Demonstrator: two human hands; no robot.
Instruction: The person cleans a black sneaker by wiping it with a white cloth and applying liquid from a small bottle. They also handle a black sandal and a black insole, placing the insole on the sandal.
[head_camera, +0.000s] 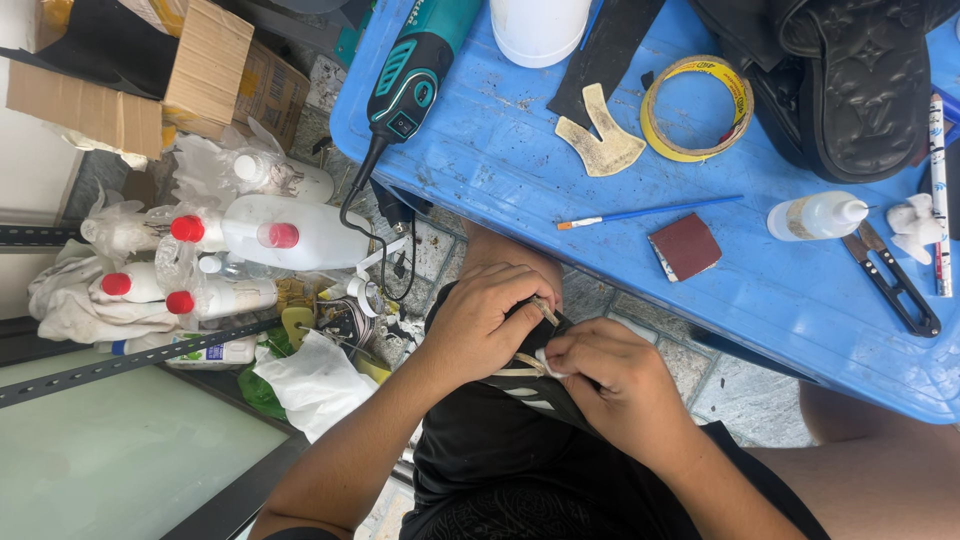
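Over my lap, my left hand (480, 325) grips a black shoe piece with pale straps (535, 385). My right hand (610, 375) pinches a small white wad (551, 364) against a strap on it. Both hands touch the black piece, just below the near edge of the blue plastic table (500, 170). Most of the black piece is hidden under my fingers.
The table carries a teal rotary tool (415, 75), a thin blue brush (650, 212), a sandpaper block (684, 246), a yellow tape roll (697, 108), a tan sole cutout (600, 140), a small squeeze bottle (815, 215), black snips (895, 280) and a black sandal (860, 85). Red-capped bottles (280, 235) and rags lie on the floor at left.
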